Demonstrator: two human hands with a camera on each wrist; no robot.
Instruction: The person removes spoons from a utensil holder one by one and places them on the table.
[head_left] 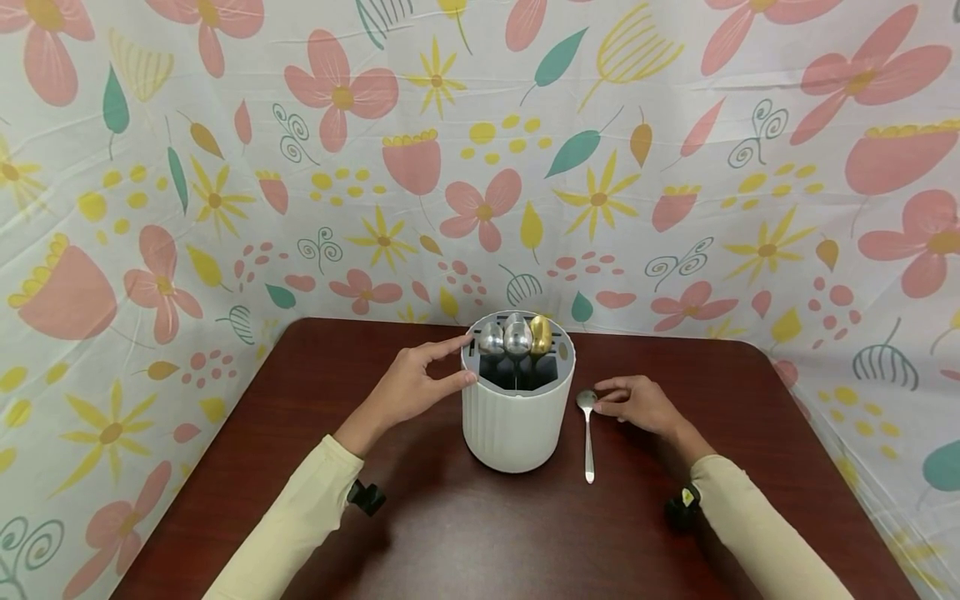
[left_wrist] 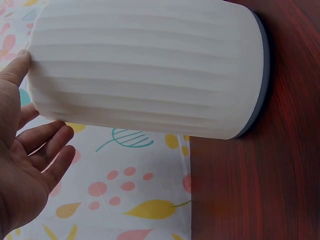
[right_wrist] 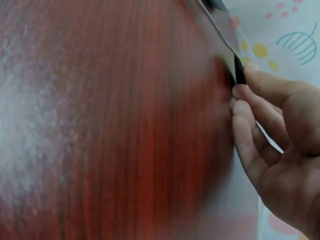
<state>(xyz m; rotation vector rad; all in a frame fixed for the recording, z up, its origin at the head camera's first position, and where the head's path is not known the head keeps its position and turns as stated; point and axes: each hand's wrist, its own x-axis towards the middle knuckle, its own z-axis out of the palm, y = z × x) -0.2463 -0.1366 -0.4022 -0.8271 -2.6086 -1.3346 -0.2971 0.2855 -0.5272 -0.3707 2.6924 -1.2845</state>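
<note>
A white ribbed utensil holder (head_left: 517,429) stands upright on the table, its grey slotted top holding two silver spoons (head_left: 517,335) and a gold one (head_left: 541,335), bowls up. My left hand (head_left: 405,383) rests against the holder's left rim, thumb and forefinger spread; the left wrist view shows its other fingers loosely bent beside the ribbed wall (left_wrist: 145,70). To the right of the holder is a silver spoon (head_left: 588,442), its handle toward me. My right hand (head_left: 637,406) pinches this spoon's bowl at its edge. In the right wrist view the bowl (right_wrist: 239,70) looks dark between thumb and fingers.
The dark reddish-brown table (head_left: 465,542) has rounded far corners. A white cloth (head_left: 480,125) printed with flowers and leaves hangs behind and at both sides. Each wrist wears a small black camera, such as the left one (head_left: 367,497).
</note>
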